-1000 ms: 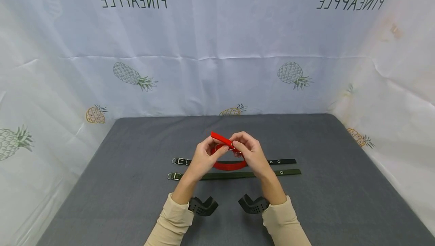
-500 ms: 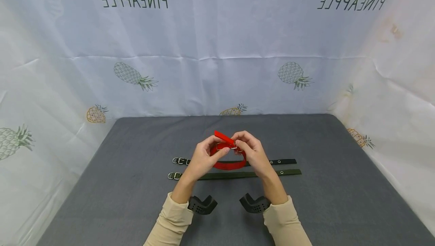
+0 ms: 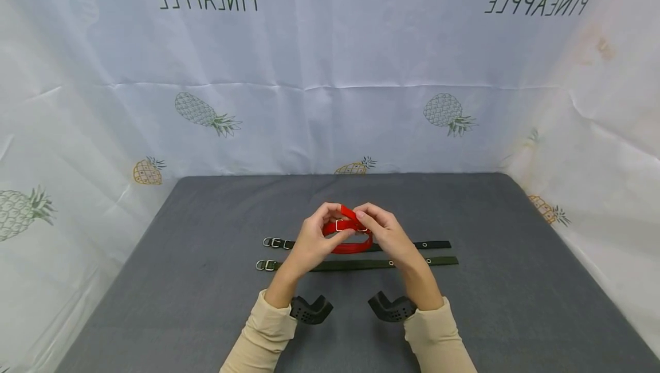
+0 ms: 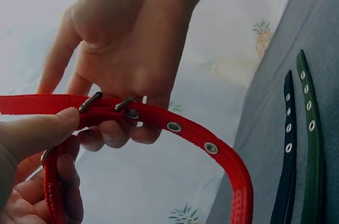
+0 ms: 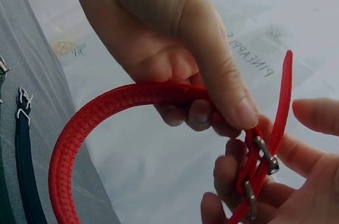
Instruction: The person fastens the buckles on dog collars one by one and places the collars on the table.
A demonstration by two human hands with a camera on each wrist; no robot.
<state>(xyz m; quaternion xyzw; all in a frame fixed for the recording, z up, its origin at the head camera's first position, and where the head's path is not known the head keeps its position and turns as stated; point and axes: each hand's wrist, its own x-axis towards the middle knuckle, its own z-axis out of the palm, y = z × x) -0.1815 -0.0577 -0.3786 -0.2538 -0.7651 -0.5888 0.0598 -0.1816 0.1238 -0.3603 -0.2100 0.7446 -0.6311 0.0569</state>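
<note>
Red collar (image 3: 350, 248), bent into a loop and held in both my hands above the grey tabletop (image 3: 206, 310). A pale printed curtain (image 3: 309, 46) forms the backdrop; on the tabletop below lie a green strap (image 3: 356, 265) and a black strap (image 3: 437, 244), side by side and apart. My left hand (image 3: 314, 241) pinches the band firmly, thumb over curled fingers, just beside the metalwork. My right hand (image 3: 388, 235) curls its fingers round the buckled section from behind; I cannot tell whether its thumb presses the free end (image 5: 286, 83), which stands out past the buckle (image 5: 266, 155). Smallest are the metal eyelets (image 4: 174, 127) along the band; whether a prong sits in one is unclear. Likely faults, in my judgement: if my right fingers slacken, the free end may slide back through the buckle; if my left pinch shifts, the band may twist, so that the prong misses its eyelet.
</note>
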